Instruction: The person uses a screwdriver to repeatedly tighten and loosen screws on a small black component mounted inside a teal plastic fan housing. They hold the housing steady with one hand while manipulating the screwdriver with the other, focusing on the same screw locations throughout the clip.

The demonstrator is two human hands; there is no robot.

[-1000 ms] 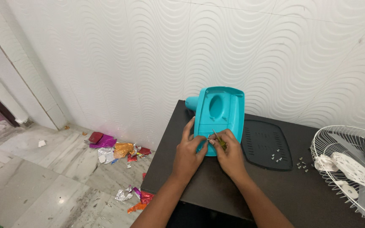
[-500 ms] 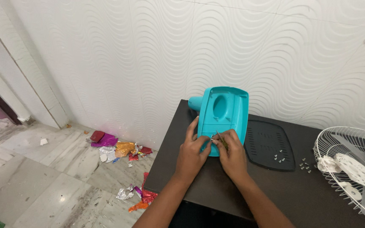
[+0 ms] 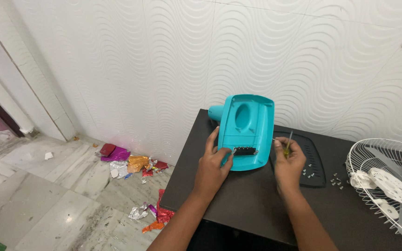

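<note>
**Teal fan base housing, bottom side up, screws coming out**

Teal plastic housing (image 3: pixel 247 132) lies upside down on the dark desk (image 3: pixel 252 200), pushed up near the wavy white wall, with an oval hole in the middle and a dark slot of terminals along the near edge. My left hand (image 3: pixel 212 162) is pressed on the near left corner, fingers spread, thumb right by that dark slot, basically pinning the thing down. Right hand (image 3: pixel 288 160) is just off the right edge of the housing, closed around a small yellow-handled screwdriver (image 3: pixel 288 145), tip pointing up and away from the plastic, so it isn't seated in a screw at the moment.

Tip for anyone doing this bit: keep the holding hand flat and heavy on the shell so it doesn't skate on the smooth desk, and get the driver dead square in the head before turning, these soft little screws probably strip easy.

Under my right hand there's a black plastic cover plate (image 3: pixel 310 160) with a few loose screws (image 3: pixel 309 173) lying on it, and more screws (image 3: pixel 337 180) scattered on the desk just beside it. White wire fan guard (image 3: pixel 387 183) sits at the far right. Shiny foil wrappers (image 3: pixel 131 160) litter the marble floor on the left.
</note>
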